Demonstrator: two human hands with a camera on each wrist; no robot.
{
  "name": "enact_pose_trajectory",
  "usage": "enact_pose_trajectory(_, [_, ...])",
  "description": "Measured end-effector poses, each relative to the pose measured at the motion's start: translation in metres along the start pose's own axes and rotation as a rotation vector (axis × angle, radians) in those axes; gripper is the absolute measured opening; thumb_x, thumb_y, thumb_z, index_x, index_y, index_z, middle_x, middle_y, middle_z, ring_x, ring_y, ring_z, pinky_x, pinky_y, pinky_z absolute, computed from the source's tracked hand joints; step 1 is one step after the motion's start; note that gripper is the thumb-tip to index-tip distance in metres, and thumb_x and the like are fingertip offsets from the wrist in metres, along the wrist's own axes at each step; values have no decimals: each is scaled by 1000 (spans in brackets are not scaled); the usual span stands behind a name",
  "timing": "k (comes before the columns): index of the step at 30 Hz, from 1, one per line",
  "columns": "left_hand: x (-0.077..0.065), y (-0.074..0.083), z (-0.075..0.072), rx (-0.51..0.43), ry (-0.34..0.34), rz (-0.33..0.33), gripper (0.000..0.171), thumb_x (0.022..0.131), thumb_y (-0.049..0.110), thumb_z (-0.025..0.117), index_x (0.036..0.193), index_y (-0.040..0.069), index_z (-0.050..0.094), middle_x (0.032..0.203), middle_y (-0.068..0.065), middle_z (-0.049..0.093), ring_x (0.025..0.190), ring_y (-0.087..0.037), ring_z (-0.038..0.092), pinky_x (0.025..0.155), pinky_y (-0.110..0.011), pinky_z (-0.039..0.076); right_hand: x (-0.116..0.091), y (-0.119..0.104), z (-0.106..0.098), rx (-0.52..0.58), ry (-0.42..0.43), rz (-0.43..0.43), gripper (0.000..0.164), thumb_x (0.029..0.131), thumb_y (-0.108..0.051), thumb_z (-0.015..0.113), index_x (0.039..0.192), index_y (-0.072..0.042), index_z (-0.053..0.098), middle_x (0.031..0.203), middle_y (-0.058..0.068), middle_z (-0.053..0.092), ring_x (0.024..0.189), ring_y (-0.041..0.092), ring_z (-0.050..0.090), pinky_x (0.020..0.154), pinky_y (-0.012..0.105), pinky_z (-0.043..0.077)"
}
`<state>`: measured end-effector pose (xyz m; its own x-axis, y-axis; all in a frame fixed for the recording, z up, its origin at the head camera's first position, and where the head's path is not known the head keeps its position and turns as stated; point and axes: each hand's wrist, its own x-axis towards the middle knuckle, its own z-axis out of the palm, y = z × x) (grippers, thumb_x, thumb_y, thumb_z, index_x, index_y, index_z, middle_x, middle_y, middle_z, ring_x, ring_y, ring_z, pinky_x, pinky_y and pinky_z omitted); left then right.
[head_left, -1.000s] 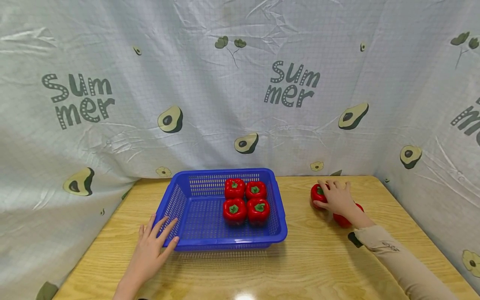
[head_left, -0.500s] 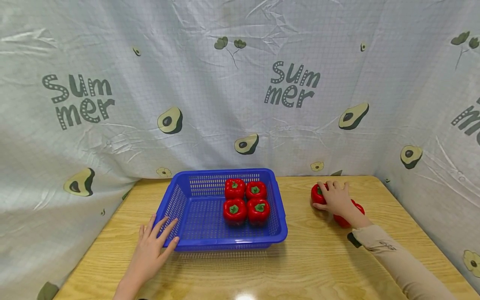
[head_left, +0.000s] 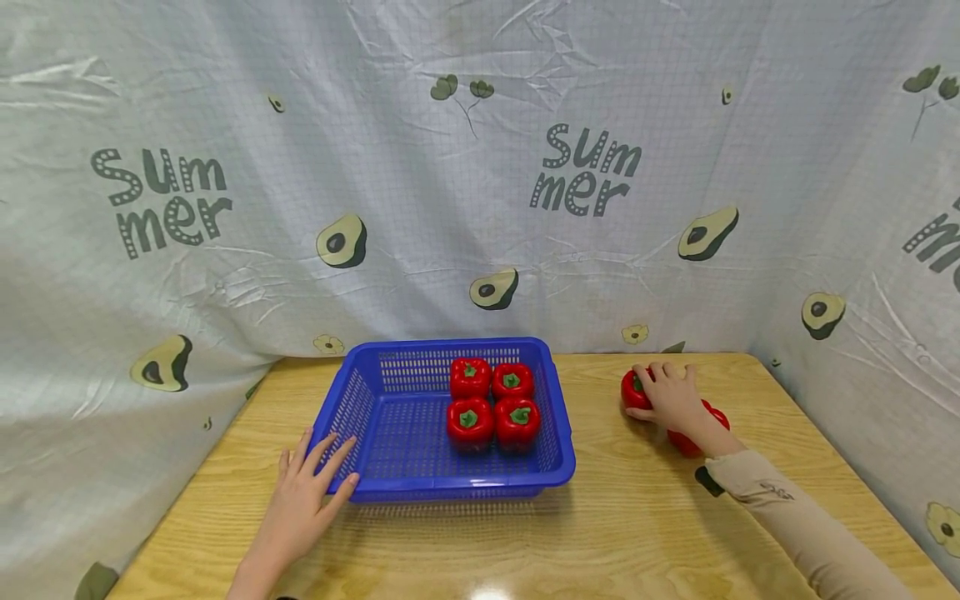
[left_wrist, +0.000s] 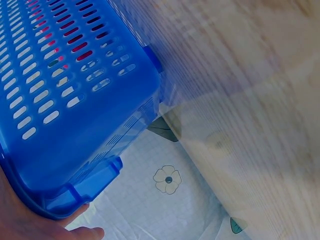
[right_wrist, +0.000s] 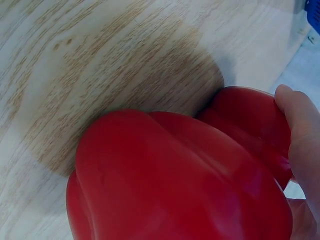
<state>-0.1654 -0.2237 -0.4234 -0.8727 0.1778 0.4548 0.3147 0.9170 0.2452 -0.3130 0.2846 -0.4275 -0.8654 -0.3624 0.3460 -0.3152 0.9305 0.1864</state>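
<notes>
At the right of the head view, my right hand (head_left: 673, 400) grips a red bell pepper (head_left: 632, 390) on the table, its fingers over the top and thumb at the near side. A second red bell pepper (head_left: 687, 442) lies under the wrist, partly hidden. In the right wrist view this pepper (right_wrist: 175, 180) fills the foreground, and the gripped pepper (right_wrist: 255, 120) is behind it, a fingertip against its side. My left hand (head_left: 296, 504) rests with spread fingers on the near left corner of a blue basket (head_left: 450, 483). Several red bell peppers (head_left: 493, 407) sit in the basket's right half.
The wooden table (head_left: 622, 517) ends at a patterned curtain (head_left: 420, 208) behind and at both sides. The basket's slotted wall (left_wrist: 75, 100) stands close to the left wrist camera. A small black patch (head_left: 708, 481) shows beside the right cuff.
My right hand has shifted very slightly leftward over the far pepper, and a little more of the near pepper shows. The left hand and basket have stayed put.
</notes>
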Motion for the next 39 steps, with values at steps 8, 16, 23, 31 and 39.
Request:
enact_pose_trajectory(8, [0, 0, 1, 8, 7, 3, 44, 84, 30, 58, 125, 14, 52, 127, -18, 47, 129, -45, 23, 96, -69, 18, 1, -3, -4, 20, -9, -26, 72, 69, -47, 70, 121, -2, 47, 108, 22, 53, 103, 41, 47, 85, 67, 29])
enact_pose_trajectory(16, [2, 0, -1, 1, 18, 20, 44, 84, 30, 57, 124, 14, 53, 128, -19, 47, 129, -46, 23, 95, -70, 18, 1, -2, -15, 23, 16, -67, 73, 68, -47, 70, 121, -2, 48, 107, 22, 52, 102, 40, 47, 86, 67, 29])
enact_pose_trajectory(23, [1, 1, -4, 23, 1, 19, 44, 84, 32, 57, 125, 14, 53, 130, -19, 45, 128, -45, 25, 94, -70, 19, 5, -7, -32, 33, 52, -89, 75, 66, -48, 72, 121, -4, 48, 106, 22, 52, 100, 40, 47, 82, 66, 32])
enact_pose_trajectory(31, [5, 3, -9, 32, -5, -9, 55, 83, 42, 56, 132, 19, 44, 133, -20, 41, 126, -46, 30, 98, -65, 20, 10, -13, -52, 34, 101, -106, 77, 64, -50, 72, 122, -6, 47, 107, 20, 53, 99, 38, 48, 81, 64, 31])
enact_pose_trajectory(39, [12, 4, -6, 92, -19, -41, 58, 82, 41, 57, 134, 20, 40, 137, -20, 36, 127, -43, 29, 100, -64, 17, 13, -22, -76, 53, 112, -109, 76, 65, -50, 71, 123, -6, 47, 109, 20, 54, 100, 38, 48, 85, 62, 28])
